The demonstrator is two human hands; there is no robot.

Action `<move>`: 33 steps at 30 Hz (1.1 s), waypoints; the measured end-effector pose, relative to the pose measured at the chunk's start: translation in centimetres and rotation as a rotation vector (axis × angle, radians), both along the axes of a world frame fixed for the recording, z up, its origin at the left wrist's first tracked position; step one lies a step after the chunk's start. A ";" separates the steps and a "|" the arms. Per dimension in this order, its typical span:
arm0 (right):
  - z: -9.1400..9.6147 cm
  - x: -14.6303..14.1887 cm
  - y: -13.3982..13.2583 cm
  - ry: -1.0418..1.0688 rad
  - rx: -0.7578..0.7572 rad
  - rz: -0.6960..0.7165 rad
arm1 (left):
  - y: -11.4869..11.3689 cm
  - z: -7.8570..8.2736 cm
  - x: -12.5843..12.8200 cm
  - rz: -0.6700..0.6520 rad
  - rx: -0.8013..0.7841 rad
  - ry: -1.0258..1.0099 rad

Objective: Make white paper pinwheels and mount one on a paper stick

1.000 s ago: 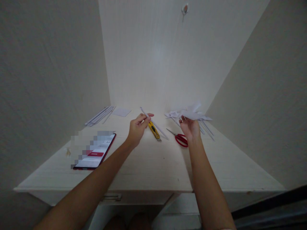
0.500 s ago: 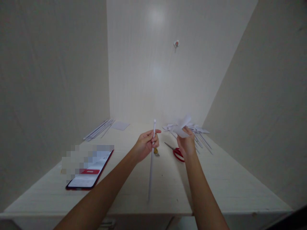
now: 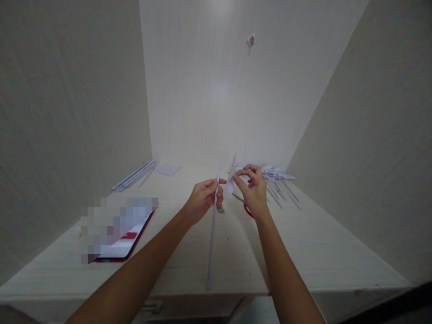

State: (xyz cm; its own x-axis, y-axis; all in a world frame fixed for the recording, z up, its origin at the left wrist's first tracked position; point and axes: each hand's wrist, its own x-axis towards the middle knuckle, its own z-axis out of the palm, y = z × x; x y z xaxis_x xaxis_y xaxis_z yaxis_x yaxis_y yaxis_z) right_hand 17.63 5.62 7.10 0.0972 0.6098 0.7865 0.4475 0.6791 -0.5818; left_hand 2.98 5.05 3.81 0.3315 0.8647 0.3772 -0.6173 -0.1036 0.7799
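Note:
My left hand (image 3: 204, 200) is closed round the upper part of a thin white rolled paper stick (image 3: 212, 240), which stands nearly upright with its lower end toward the table's front edge. To its right, my right hand (image 3: 252, 189) pinches a piece of white paper (image 3: 231, 173) between thumb and fingers. The paper is seen almost edge-on, close to the stick's top but apart from it. Below my right hand lies a pair of scissors (image 3: 249, 210) with red handles, partly hidden by the hand. A small yellowish object (image 3: 220, 209) shows beside my left hand.
A phone (image 3: 126, 247) with a red edge lies at the left, partly blurred out. Behind it are several white paper sticks (image 3: 135, 175) and a flat paper sheet (image 3: 168, 169). More sticks with paper pieces (image 3: 278, 175) lie at the back right. Walls enclose the table.
My right hand has moved left with the paper, bringing it close to the stick's top. My left hand keeps its hold on the stick. The whole view has shifted slightly.

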 end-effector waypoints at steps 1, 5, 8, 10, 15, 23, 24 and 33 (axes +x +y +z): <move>-0.1 0.0 0.1 0.006 -0.004 0.000 | 0.0 0.0 0.1 0.001 -0.001 -0.001; -0.2 -0.1 0.3 0.039 -0.024 0.006 | -0.1 0.3 0.4 0.008 -0.002 0.005; -0.2 -0.1 0.5 0.055 -0.047 0.008 | -0.3 0.5 0.6 0.015 -0.006 0.015; -0.2 -0.1 0.5 0.064 -0.048 0.013 | -0.4 0.6 0.6 0.019 -0.013 0.020; -0.3 0.2 0.8 0.056 -0.060 0.023 | -0.6 0.7 0.6 0.025 -0.009 0.067; -0.6 0.2 1.1 0.106 -0.082 0.088 | -0.7 0.7 0.6 -0.003 -0.018 0.097; -0.7 0.2 1.2 0.115 -0.085 0.101 | -0.6 0.7 0.6 -0.010 -0.020 0.102; -0.7 0.6 1.2 0.207 -0.107 0.215 | -0.7 1.1 0.1 0.090 0.065 0.229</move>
